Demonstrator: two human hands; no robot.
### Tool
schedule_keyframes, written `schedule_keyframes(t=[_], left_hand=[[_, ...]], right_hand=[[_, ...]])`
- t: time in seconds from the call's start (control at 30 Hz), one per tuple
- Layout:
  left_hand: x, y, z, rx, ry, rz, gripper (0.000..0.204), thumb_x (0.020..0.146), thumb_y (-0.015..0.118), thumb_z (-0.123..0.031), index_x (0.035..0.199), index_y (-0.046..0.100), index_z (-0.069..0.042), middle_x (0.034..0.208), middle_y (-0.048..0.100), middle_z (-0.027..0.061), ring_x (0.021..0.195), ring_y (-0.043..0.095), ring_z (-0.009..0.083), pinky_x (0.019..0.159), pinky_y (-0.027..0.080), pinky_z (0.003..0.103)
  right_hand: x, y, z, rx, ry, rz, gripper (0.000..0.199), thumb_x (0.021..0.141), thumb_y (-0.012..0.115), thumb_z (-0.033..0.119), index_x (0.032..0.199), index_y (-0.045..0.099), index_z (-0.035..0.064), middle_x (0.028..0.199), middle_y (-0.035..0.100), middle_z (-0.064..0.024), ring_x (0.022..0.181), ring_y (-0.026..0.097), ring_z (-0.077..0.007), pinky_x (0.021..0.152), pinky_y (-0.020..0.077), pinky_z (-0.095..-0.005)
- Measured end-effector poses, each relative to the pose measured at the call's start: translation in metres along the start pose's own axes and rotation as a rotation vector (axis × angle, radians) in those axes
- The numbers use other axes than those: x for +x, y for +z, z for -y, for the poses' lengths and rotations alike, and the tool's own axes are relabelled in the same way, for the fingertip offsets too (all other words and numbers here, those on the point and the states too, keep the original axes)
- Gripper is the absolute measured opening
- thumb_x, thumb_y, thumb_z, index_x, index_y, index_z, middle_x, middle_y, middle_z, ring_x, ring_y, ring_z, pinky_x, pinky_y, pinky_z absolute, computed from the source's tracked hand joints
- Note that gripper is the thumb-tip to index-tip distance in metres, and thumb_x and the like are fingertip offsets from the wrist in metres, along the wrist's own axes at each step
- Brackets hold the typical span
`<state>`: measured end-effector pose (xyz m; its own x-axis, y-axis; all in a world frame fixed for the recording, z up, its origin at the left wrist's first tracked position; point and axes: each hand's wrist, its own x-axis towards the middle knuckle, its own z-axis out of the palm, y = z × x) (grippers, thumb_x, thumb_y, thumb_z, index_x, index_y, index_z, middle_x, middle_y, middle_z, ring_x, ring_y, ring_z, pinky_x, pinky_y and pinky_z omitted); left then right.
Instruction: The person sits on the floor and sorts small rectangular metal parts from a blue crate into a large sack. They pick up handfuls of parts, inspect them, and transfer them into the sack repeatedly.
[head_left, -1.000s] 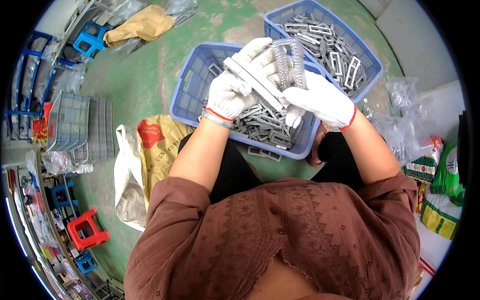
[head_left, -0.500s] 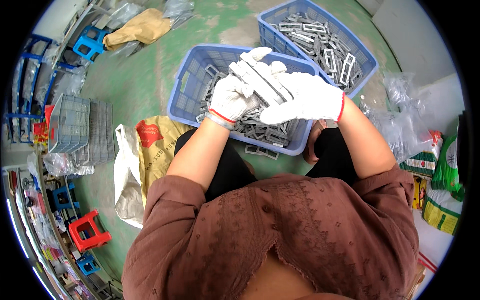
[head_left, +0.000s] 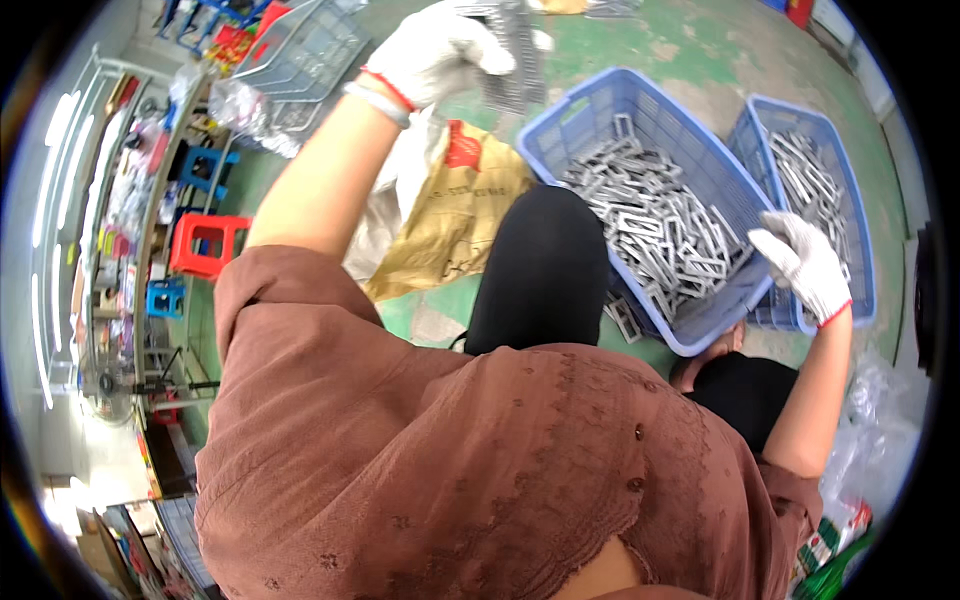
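Observation:
My left hand (head_left: 440,52), in a white knitted glove, is raised at the upper left. It grips a stack of grey rectangular frames (head_left: 515,62), slightly blurred and cut off by the upper edge of the picture. Below and to the right stands a blue plastic basket (head_left: 655,95) with many loose grey rectangular frames (head_left: 650,222) heaped in it. Beside that basket's right corner is my gloved right hand (head_left: 805,262), its thumb and fingers apart and nothing visible in them. Whether it touches the rim I cannot tell.
A second blue basket (head_left: 805,112) of similar frames stands at the right. A frame (head_left: 624,318) lies on the floor by the nearer basket. Tan sacks (head_left: 455,215) lie left of my knee. Further left are a grey basket (head_left: 305,55), a red stool (head_left: 208,245) and shelving.
My hands have parted: the left has carried the stack of frames up and left, and the right has let go and moved right. The view has turned left, shifting the baskets right.

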<state>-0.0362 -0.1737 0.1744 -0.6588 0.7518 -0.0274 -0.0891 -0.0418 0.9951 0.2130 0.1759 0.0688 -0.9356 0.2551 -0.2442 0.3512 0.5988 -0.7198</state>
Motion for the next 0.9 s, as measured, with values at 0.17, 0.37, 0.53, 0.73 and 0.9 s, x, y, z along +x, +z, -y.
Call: schedule_keyframes(t=[0.17,0.37,0.53,0.73,0.9], left_hand=[[-0.085,-0.107,-0.018,0.21,-0.121,-0.235,0.067,0.062,0.057,0.003,0.129,0.054,0.002,0.11,0.066,0.0178,0.103,0.065,0.029,0.089,0.056,0.042],[-0.143,-0.179,0.062,0.678,-0.612,-0.341,0.056,0.064,0.062,0.008,0.12,0.061,0.004,0.094,0.068,0.0122,0.085,0.065,0.0214,0.077,0.055,0.033],[-0.168,-0.207,0.159,1.277,-0.902,-0.32,0.042,0.073,0.066,-0.002,0.114,0.067,0.001,0.091,0.072,0.0089,0.088,0.068,0.0193,0.079,0.053,0.029],[-0.118,-0.157,0.139,1.375,-0.903,-0.05,0.039,0.078,0.069,-0.016,0.117,0.069,-0.008,0.095,0.073,0.0078,0.091,0.069,0.0198,0.083,0.054,0.032],[-0.1,-0.196,0.065,1.843,-0.743,0.491,0.038,0.082,0.068,-0.025,0.119,0.068,-0.017,0.097,0.072,0.0073,0.088,0.069,0.0228,0.078,0.055,0.034]], right_hand=[[0.002,0.006,-0.014,0.078,0.009,0.052,0.048,0.091,0.073,0.031,0.122,0.061,-0.004,0.093,0.067,-0.0062,0.064,0.053,-0.01,0.058,0.046,-0.0262],[0.009,0.012,-0.065,0.021,-0.121,-0.026,0.048,0.091,0.073,0.031,0.124,0.062,-0.0024,0.098,0.069,-0.0068,0.07,0.057,-0.0105,0.063,0.0483,-0.0266],[0.019,0.017,-0.032,-0.243,-0.07,0.096,0.053,0.09,0.07,0.043,0.12,0.065,-0.0007,0.109,0.07,-0.016,0.097,0.067,-0.024,0.086,0.0519,-0.034],[0.048,0.034,-0.05,-0.357,0.092,0.276,0.063,0.085,0.067,0.055,0.117,0.068,0.0014,0.103,0.071,-0.017,0.082,0.068,-0.0266,0.074,0.0533,-0.0363],[0.082,0.063,-0.074,-0.46,0.068,0.462,0.058,0.085,0.066,0.051,0.121,0.067,0.0057,0.114,0.069,-0.0194,0.107,0.066,-0.0324,0.092,0.0505,-0.0389]])
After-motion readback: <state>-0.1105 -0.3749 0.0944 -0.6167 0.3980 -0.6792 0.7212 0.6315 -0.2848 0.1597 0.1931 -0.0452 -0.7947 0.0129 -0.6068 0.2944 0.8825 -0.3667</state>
